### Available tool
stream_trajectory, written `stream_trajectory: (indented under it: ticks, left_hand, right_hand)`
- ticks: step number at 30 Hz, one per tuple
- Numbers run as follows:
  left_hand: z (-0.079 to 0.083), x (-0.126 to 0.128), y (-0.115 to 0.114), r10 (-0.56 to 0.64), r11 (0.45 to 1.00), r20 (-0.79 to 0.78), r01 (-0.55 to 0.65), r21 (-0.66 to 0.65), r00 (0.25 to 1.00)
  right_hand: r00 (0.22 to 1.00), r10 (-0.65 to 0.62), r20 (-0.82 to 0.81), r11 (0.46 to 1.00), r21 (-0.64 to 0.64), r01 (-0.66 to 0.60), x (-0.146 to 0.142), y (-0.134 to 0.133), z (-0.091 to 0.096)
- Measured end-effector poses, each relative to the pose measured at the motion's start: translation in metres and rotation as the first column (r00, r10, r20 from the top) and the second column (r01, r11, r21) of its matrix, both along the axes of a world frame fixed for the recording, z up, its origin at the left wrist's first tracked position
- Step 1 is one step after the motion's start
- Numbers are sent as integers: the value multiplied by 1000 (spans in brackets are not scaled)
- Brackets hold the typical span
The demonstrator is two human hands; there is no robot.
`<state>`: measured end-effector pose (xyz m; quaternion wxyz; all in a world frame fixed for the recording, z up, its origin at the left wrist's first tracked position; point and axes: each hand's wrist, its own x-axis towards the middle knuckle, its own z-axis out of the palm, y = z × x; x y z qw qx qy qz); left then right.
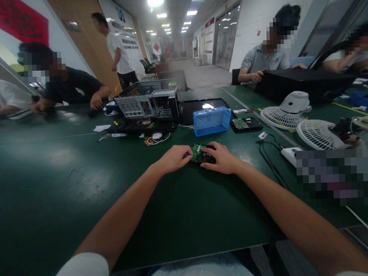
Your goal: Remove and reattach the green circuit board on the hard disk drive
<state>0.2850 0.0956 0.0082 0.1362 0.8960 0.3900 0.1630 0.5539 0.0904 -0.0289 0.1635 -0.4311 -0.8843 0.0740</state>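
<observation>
A hard disk drive point(197, 153) with a green circuit board facing up lies on the green table in front of me. My right hand point(222, 158) grips its right end, thumb along the near edge and fingers over the top. At the drive's left edge, my left hand point(176, 157) is closed, thumb and fingers pinched together. A dark spot shows between them, too small to name. Just beyond the drive stands a blue plastic bin point(212, 121) on its side. A second hard drive point(246, 124) lies to the right of the bin.
An opened computer case point(148, 105) and a dark flat panel point(189, 109) stand behind. White fan parts point(287, 110), a power strip point(290, 153) and a black cable point(271, 159) lie right. Other people sit across the table, one near a large black case point(303, 83).
</observation>
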Motion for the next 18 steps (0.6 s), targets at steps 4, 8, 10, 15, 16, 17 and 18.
stream_trajectory:
  ticks: [4,8,10,15,16,17,18]
  left_hand:
    - [0,1,-2,30,999,36,-30,-19,999]
    - [-1,0,0,-4,1000,24,4,-7,1000]
    - [-2,0,1,-18,1000,8,18,0,1000]
    - [-6,0,3,-33,999,-6,33,-2,999]
    - [-6,0,3,-33,999,-6,33,-3,999]
    - [-6,0,3,-32,999,-6,32,-5,999]
    - [-6,0,3,-32,999,-6,31,-7,999]
  right_hand:
    - [1000,-1,1,1000,6,1,0,0,0]
    - [1000,2,4,1000,8,-2,0,0,-1]
    - [1000,-1,2,1000,8,1,0,1,0]
    - [1000,-2,8,1000,-6,2,0,1,1]
    - [1000,-3,9,1000,-7,3,0,0,1]
    - [1000,-5,7,1000,-6,5,0,0,1]
    - [1000,-7,6,1000,-5,7,0,0,0]
